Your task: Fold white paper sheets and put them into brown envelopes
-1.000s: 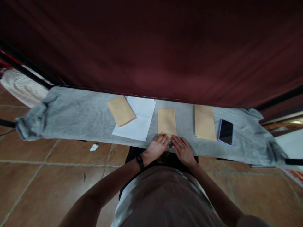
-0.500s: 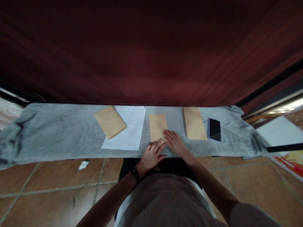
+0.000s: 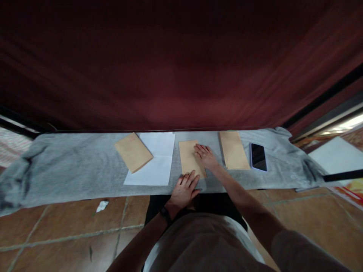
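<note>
A brown paper envelope lies flat on the grey cloth in front of me. My left hand rests with spread fingers on its near edge, and a dark band circles that wrist. Farther up, my right hand lies flat along the envelope's right side, fingers stretched out and covering its far right corner. To the left, a second brown envelope sits tilted over white paper sheets that show a crease. Right of my right hand lies another brown envelope or a stack of them.
A phone with a dark screen and pale purple case lies at the right. Grey cloth covers the narrow surface, and a dark red curtain hangs behind it. On the tiled floor is a white scrap.
My right hand has slid away from me, up the envelope's right side. My left hand stays at the near edge, now apart from the right. The view has shifted slightly.
</note>
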{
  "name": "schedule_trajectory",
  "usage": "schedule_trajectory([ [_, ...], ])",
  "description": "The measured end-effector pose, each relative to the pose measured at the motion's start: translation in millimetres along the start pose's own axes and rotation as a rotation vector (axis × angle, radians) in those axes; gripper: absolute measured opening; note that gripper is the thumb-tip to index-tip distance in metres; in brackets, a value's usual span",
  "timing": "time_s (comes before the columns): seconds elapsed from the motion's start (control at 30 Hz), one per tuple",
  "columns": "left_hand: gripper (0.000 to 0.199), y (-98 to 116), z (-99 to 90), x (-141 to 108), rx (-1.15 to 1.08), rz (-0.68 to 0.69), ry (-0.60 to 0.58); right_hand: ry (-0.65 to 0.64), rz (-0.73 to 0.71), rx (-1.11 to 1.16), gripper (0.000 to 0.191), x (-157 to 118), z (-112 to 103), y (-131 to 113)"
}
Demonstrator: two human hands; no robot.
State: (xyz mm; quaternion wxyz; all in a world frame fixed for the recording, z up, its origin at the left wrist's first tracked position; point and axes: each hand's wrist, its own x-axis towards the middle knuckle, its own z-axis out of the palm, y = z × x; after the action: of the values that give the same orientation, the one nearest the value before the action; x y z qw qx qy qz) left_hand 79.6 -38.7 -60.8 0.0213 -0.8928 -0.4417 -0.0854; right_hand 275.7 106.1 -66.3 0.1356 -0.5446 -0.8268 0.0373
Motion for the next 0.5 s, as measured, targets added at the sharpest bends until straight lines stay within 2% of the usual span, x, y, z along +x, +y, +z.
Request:
schedule_trajectory([
  [0.13, 0.058, 0, -0.4, 0, 0.01, 0.008, -0.001, 0.046, 0.012, 0.02, 0.049, 10, 2, 0],
  [0.27, 0.059, -1, 0.2, 0, 0.014, 0.009, 0.0, 0.036, 0.046, 0.011, 0.05, 11, 3, -5],
  [0.5, 0.058, 1, -1.4, 1, 0.026, 0.001, -0.004, 0.028, 0.018, 0.047, 0.049, -21, 2, -14],
])
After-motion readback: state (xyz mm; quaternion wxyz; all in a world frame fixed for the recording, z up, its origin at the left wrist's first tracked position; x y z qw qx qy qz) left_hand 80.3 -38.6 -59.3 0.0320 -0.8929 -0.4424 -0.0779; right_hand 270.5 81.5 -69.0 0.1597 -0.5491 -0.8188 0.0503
